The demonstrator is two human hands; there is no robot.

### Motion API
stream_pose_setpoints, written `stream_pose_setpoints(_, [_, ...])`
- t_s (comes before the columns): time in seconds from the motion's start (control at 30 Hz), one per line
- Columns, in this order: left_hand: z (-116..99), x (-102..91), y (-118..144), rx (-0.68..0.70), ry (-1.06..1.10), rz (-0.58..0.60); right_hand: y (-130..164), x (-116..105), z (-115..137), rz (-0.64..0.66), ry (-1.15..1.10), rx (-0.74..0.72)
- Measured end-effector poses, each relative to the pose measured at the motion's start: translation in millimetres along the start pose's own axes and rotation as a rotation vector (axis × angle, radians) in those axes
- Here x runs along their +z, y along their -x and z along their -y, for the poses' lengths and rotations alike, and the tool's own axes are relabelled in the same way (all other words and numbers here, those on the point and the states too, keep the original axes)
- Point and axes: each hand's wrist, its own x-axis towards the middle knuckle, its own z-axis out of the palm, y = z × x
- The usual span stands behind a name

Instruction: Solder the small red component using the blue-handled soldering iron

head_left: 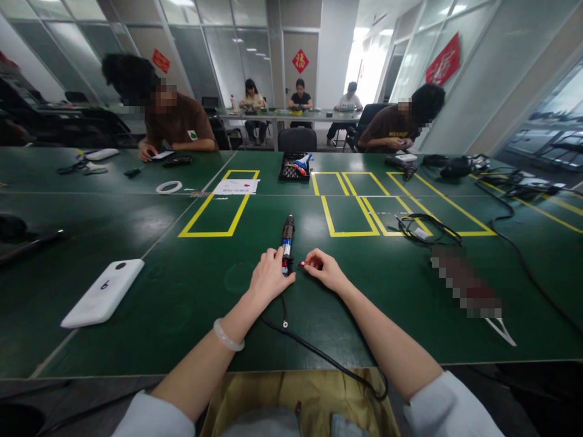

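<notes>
1. The worktop (182, 291) is smooth, glossy green board.
2. The tool (287, 240), a slim black-and-blue cylinder trailing a black cable (319, 355), lies mid-worktop.
3. The left hand (269, 278) curls around the tool's near end.
4. The right hand (324, 268), just right of the tool, pinches a tiny red part (302, 264).

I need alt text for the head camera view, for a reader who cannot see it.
On a green table, the person's left hand rests on a corded electric screwdriver, and the right hand pinches a small red part. A white device lies to the left; other people work across the table.
</notes>
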Motion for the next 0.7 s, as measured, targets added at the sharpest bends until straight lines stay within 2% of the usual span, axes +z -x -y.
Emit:
stream_pose_setpoints(0.13, [-16,7.4,-2,0.028,0.015,-0.011,1,1,2,0.025,0.036,-0.072])
stream_pose_setpoints(0.27, [-19,11.3,-2,0.025,0.043,-0.013,2,1,2,0.031,0.097,-0.123])
stream_pose_setpoints(0.5, [-18,12.4,-1,0.047,0.034,-0.025,0,0,3,0.013,0.106,-0.095])
stream_pose_setpoints(0.7, [-23,11.1,-1,0.032,0.021,-0.033,1,-3,7,-0.004,0.049,-0.013])
